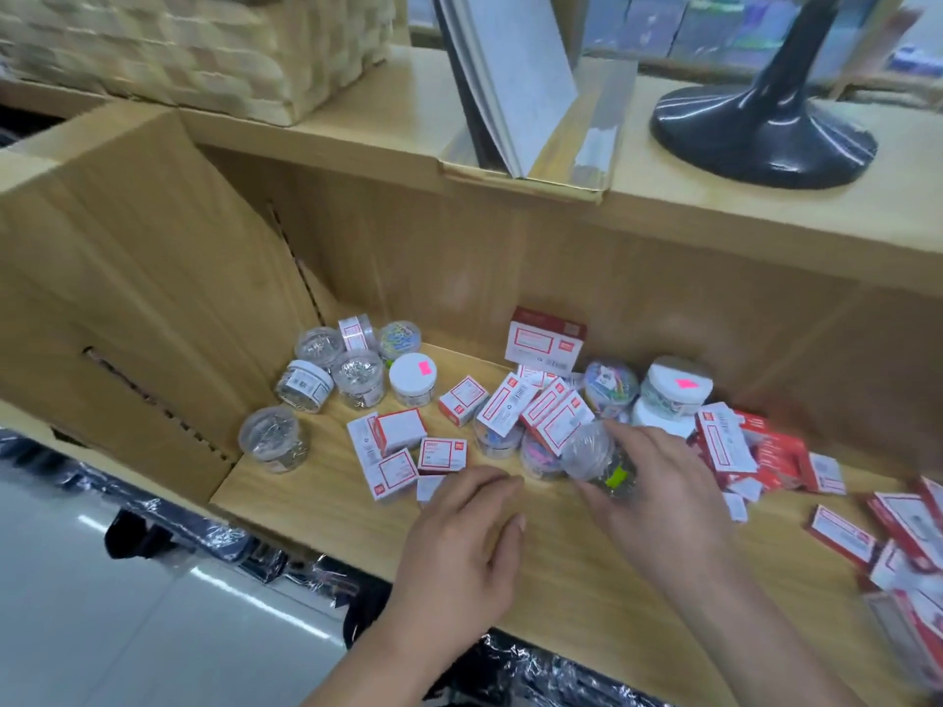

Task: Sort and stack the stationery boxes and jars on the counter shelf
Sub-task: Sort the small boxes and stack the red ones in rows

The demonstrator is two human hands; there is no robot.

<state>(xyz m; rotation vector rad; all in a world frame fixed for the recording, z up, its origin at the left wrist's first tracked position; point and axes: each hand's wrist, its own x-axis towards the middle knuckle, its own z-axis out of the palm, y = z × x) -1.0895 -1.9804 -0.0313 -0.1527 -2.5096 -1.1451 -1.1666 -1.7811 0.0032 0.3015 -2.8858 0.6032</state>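
The right hand [663, 482] grips a clear jar [594, 451] just above the wooden shelf [561, 579], thumb underneath and fingers curled over its far side. Motion blur smears the jar, so only a yellow-green patch can be made out on it, and its contents cannot be told. The left hand [469, 533] hovers palm down beside it, fingers loose and holding nothing. Its fingertips reach a small white box [430, 488], partly hidden beneath them, and whether they touch it cannot be told. Ahead of the hands, small red-and-white boxes [510, 408] lie jumbled at all angles, some covering two jars of coloured clips [536, 454] so that only their rims show. A larger box [548, 339] stands upright against the back wall. To the left a cluster of clear jars [352, 369] stands together, one with a white lid and a pink sticker [412, 379], and a lone jar [273, 438] sits nearer the shelf edge. Another pink-stickered jar [673, 385] rests on the heap at the right, beside a pile of red boxes [765, 451]. More boxes [908, 543] are blurred and cut off by the right edge. A cardboard flap [127, 278] walls the left side. On the bench [357, 125] above, a woven basket [204, 43], leaning booklets [510, 84] and a black stand base [765, 135] are all cropped at the top.
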